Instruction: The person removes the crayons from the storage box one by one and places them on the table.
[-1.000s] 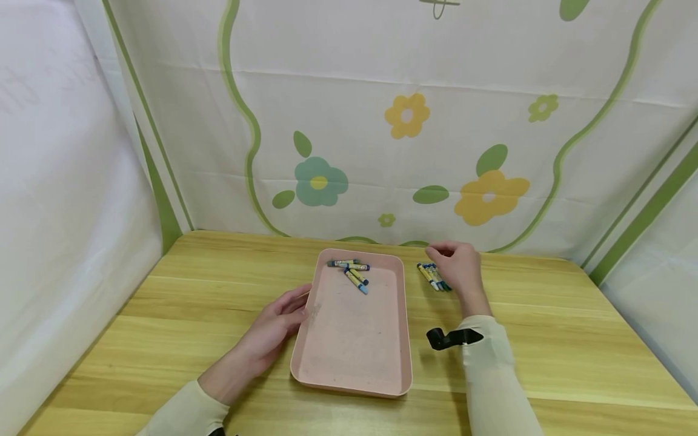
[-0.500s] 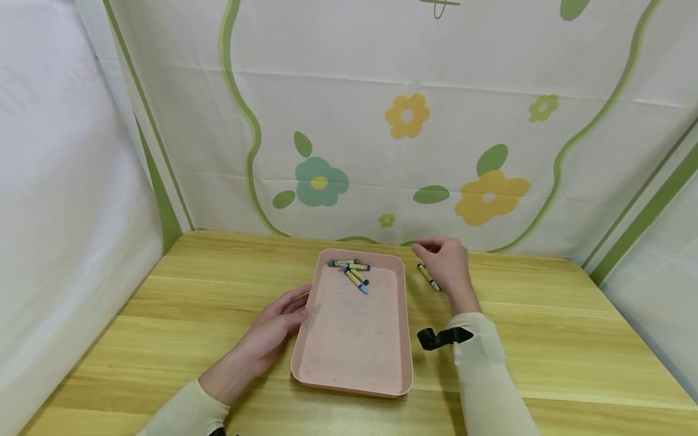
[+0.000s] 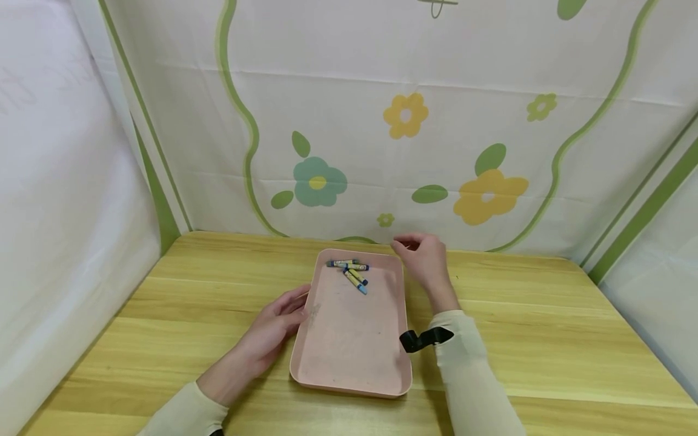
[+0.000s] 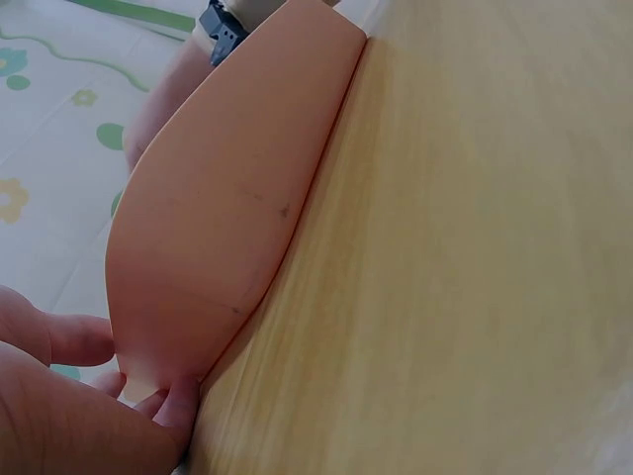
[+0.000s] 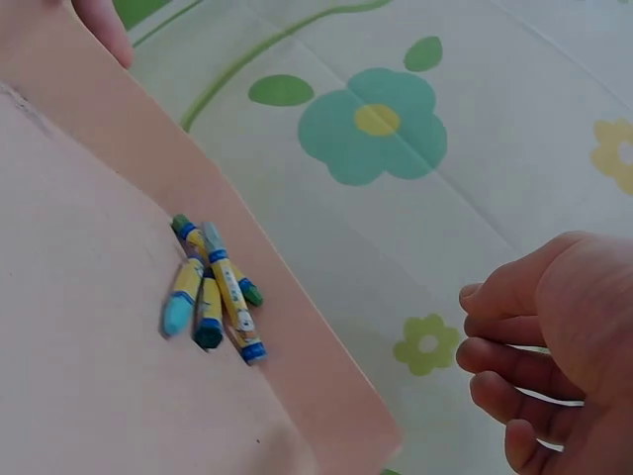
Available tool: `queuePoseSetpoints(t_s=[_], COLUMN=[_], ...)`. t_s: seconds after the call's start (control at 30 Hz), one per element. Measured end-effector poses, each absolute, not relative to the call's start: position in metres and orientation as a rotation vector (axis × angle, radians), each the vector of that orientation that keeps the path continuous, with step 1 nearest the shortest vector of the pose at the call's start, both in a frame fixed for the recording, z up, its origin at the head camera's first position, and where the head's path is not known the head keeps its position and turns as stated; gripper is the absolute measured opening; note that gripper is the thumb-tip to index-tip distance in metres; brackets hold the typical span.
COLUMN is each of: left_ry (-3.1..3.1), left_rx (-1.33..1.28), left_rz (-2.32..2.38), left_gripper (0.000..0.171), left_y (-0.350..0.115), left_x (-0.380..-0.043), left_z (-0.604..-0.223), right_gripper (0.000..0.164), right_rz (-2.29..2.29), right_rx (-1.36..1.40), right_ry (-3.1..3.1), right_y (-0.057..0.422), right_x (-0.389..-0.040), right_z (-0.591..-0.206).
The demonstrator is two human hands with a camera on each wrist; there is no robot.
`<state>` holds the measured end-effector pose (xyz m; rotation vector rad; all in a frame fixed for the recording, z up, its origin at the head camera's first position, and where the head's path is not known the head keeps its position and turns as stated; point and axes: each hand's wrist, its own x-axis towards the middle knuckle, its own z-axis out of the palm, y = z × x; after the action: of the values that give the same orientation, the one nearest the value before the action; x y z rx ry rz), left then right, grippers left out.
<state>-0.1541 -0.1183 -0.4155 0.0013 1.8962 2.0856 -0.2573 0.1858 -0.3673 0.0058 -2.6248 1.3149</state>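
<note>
A shallow pink tray (image 3: 354,339) lies on the table, with several yellow-wrapped crayons (image 3: 351,271) in a loose pile near its far left corner. My left hand (image 3: 275,327) holds the tray's left side, with one digit over the rim and others low against the outer wall (image 4: 227,198). At the far right corner, my right hand (image 3: 425,260) hovers with fingers loosely curled. In the right wrist view that hand (image 5: 564,356) is apart from the tray wall, and no object shows between its fingers. It covers the spot where more crayons lay, so those are hidden.
The wooden table (image 3: 545,339) backs onto a white cloth wall (image 3: 354,91) printed with flowers. Another cloth panel (image 3: 65,212) stands along the left side. A black wrist mount (image 3: 425,339) on the right sleeve overlaps the tray's right rim in the head view.
My right hand has moved left toward the tray's far right corner, covering the crayons seen beside the tray earlier. The left hand, the tray and its crayons have stayed put.
</note>
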Motion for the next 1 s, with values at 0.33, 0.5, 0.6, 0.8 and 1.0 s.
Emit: queuePoseSetpoints(t_s=[0.33, 0.5, 0.6, 0.8, 1.0], left_ry=[1.901, 1.899, 1.896, 1.889, 1.885], left_rx=[0.009, 0.013, 0.015, 0.018, 0.021], left_rz=[2.079, 2.080, 2.082, 2.086, 2.089], left_gripper=[0.058, 0.059, 0.059, 0.059, 0.059], left_y=[-0.119, -0.119, -0.119, -0.119, -0.118], left_x=[-0.154, -0.154, -0.154, -0.154, -0.154], left_z=[-0.414, -0.415, -0.415, -0.415, -0.415], right_gripper=[0.031, 0.029, 0.028, 0.025, 0.022], right_rz=[1.347, 1.420, 1.421, 1.394, 1.389], right_rx=[0.046, 0.083, 0.108, 0.161, 0.190], right_ry=[-2.596, -2.560, -2.554, -2.555, -2.563], right_y=[0.158, 0.141, 0.130, 0.115, 0.108], right_x=[-0.252, -0.248, -0.245, -0.239, -0.236], right_z=[-0.365, -0.362, -0.360, -0.359, -0.361])
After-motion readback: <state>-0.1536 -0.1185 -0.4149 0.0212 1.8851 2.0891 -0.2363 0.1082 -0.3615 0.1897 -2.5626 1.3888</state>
